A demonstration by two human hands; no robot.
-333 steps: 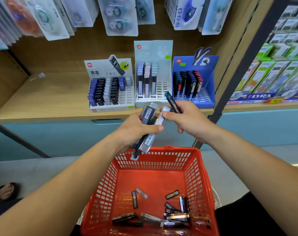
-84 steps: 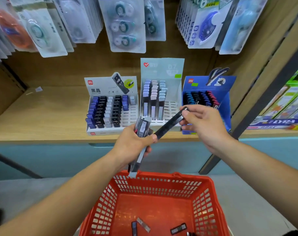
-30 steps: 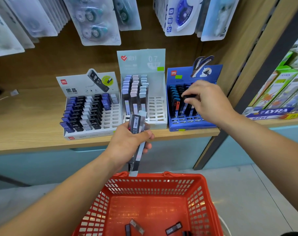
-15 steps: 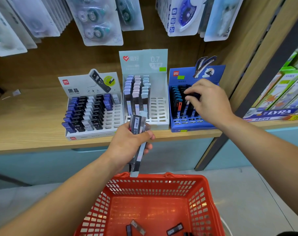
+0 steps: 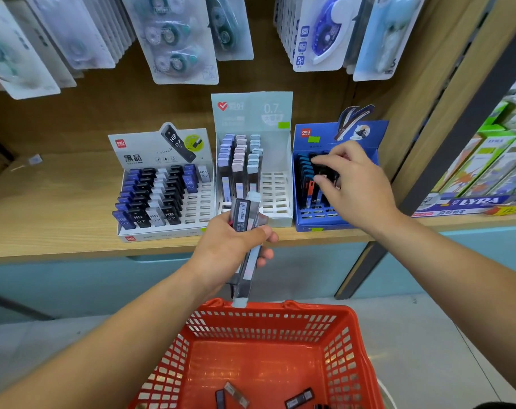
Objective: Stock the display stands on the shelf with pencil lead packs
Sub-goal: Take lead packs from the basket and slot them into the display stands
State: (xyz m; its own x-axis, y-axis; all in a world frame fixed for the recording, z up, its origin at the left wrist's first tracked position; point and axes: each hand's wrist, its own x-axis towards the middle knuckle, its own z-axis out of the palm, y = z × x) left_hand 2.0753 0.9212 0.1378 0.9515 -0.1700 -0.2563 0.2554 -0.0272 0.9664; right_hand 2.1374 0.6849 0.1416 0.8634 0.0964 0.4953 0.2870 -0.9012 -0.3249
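down at the bottom, a red basket (image 5: pixel 268 326) sits closest, with a few loose packs (image 5: pixel 236 394) lying flat on its floor. just above its far rim, the left hand (image 5: pixel 230 246) is wrapped around a bunch of lead packs (image 5: pixel 246 228), long ones that stick out above and below the fist. farther off, on the wooden shelf (image 5: pixel 59 214), the right hand (image 5: pixel 360 187) reaches into the blue stand (image 5: pixel 306 222) and pinches a dark pack (image 5: pixel 327 172) with thumb and finger, among other packs standing there. the middle stand (image 5: pixel 276 214) is just beside it, partly filled. the left stand (image 5: pixel 162 236) has many small packs. tape packs (image 5: pixel 174 39) hang at the back.
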